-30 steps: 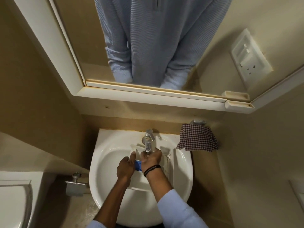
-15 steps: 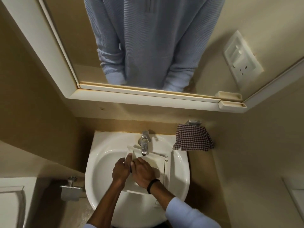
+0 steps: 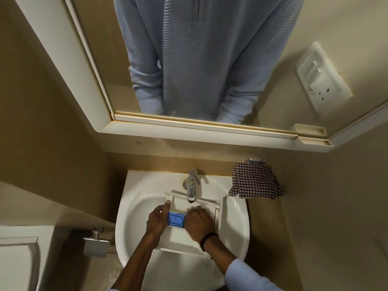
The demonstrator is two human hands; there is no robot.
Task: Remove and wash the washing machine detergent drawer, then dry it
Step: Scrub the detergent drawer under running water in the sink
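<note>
The white detergent drawer (image 3: 182, 238) lies in the white sink (image 3: 134, 206) under the chrome tap (image 3: 191, 185). A blue insert (image 3: 176, 219) shows in the drawer's middle, between my hands. My left hand (image 3: 158, 220) holds the drawer's left wall, its thumb stretched up along the edge. My right hand (image 3: 198, 222), with a black band at the wrist, lies on the drawer's right compartments with fingers bent into them; it is blurred. I cannot tell whether water runs from the tap.
A checked cloth (image 3: 255, 181) hangs on a hook right of the sink. A mirror (image 3: 199, 59) with a ledge hangs above. A toilet-roll holder (image 3: 95, 243) and a toilet (image 3: 16, 263) are at the lower left. Walls stand close on both sides.
My hands were pressed together over the drawer's middle half a second ago; they have spread apart, uncovering the blue insert. The right hand has shifted right across the compartments.
</note>
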